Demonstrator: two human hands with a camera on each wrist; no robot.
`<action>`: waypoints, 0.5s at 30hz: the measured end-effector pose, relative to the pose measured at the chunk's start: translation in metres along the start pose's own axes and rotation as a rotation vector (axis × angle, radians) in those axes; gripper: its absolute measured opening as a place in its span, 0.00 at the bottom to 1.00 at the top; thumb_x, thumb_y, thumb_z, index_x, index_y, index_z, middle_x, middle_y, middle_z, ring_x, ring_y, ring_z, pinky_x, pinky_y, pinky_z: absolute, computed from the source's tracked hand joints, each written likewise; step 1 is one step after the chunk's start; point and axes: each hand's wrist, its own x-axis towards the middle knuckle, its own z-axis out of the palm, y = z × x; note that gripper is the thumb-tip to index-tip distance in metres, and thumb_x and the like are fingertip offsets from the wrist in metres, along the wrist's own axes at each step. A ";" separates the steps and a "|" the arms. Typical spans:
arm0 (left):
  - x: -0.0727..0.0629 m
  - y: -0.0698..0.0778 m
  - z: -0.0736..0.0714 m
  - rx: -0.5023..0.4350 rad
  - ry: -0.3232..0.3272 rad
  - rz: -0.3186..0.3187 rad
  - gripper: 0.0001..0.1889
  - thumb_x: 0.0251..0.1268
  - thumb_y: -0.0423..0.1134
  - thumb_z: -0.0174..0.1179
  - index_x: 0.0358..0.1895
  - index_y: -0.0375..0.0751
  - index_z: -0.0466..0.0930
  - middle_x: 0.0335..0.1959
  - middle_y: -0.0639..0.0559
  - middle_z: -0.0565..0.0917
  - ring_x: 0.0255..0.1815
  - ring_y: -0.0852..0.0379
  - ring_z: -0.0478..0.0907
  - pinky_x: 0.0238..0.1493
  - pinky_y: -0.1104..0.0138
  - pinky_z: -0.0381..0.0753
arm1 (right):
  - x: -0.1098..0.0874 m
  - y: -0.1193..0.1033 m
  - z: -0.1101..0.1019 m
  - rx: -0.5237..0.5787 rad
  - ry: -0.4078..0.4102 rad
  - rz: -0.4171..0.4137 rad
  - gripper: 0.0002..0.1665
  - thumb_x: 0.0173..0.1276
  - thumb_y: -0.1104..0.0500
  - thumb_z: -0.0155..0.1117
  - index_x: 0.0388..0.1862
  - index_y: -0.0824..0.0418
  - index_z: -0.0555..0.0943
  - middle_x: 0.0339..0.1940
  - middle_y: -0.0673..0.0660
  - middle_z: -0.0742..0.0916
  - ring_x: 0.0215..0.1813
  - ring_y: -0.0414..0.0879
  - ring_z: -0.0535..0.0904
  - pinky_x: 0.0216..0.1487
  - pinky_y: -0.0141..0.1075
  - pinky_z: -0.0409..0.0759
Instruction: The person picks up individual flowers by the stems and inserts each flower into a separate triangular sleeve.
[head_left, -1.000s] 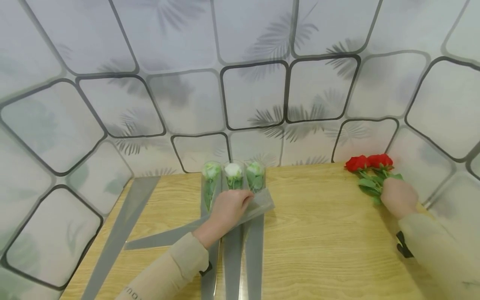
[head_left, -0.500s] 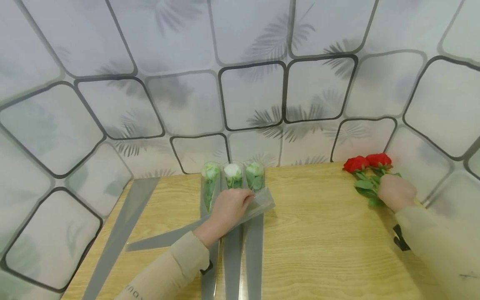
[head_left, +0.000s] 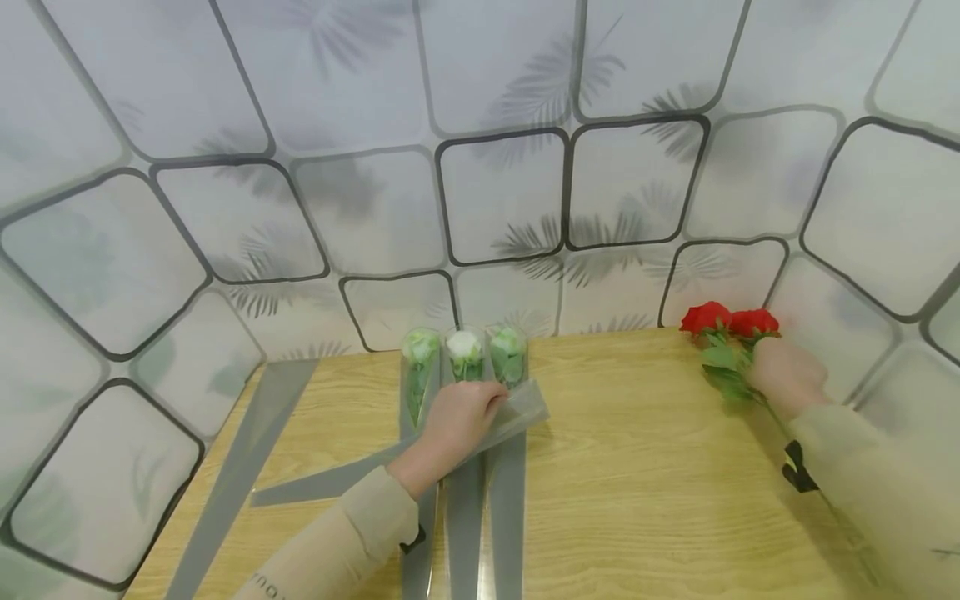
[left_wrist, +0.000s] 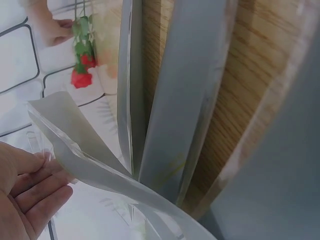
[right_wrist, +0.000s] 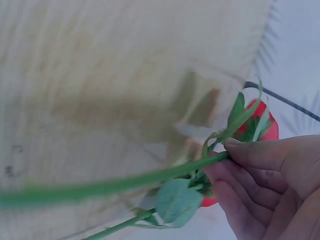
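Note:
In the head view my left hand pinches the wide end of a long, tapered flower sleeve, clear with grey. The left wrist view shows its mouth gaping beside the thumb and fingertips. Under it lie three sleeves side by side, each holding a white rose: left rose, middle rose, right rose. At the far right, my right hand pinches the green stem of a red rose between thumb and fingers, just under its leaves. A second red rose is close beside it.
Another tapered sleeve lies flat on the left of the wood-grain table. A patterned wall covering stands along the back and both sides of the table.
My right hand has shifted slightly left, and the left red rose has come up a little relative to the other. My left hand stays put with the sleeve.

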 end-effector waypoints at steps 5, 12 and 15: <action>0.000 -0.001 0.000 0.005 0.003 -0.002 0.06 0.74 0.36 0.68 0.47 0.43 0.93 0.39 0.49 0.95 0.33 0.55 0.92 0.37 0.63 0.91 | 0.000 -0.010 -0.007 0.088 0.107 -0.030 0.14 0.59 0.60 0.63 0.17 0.56 0.72 0.27 0.61 0.76 0.26 0.51 0.73 0.20 0.44 0.73; 0.000 -0.001 0.000 0.009 0.006 0.006 0.06 0.73 0.36 0.69 0.47 0.43 0.93 0.39 0.49 0.95 0.33 0.55 0.92 0.36 0.64 0.91 | 0.003 -0.026 -0.014 0.372 0.136 -0.073 0.12 0.65 0.61 0.66 0.23 0.66 0.81 0.16 0.47 0.84 0.22 0.42 0.82 0.23 0.36 0.80; 0.001 0.000 -0.001 0.007 0.006 0.010 0.06 0.73 0.36 0.69 0.47 0.43 0.93 0.38 0.49 0.95 0.32 0.55 0.92 0.35 0.64 0.91 | 0.006 -0.034 -0.017 0.681 0.019 -0.014 0.08 0.71 0.65 0.67 0.40 0.71 0.80 0.19 0.43 0.87 0.23 0.35 0.86 0.31 0.30 0.88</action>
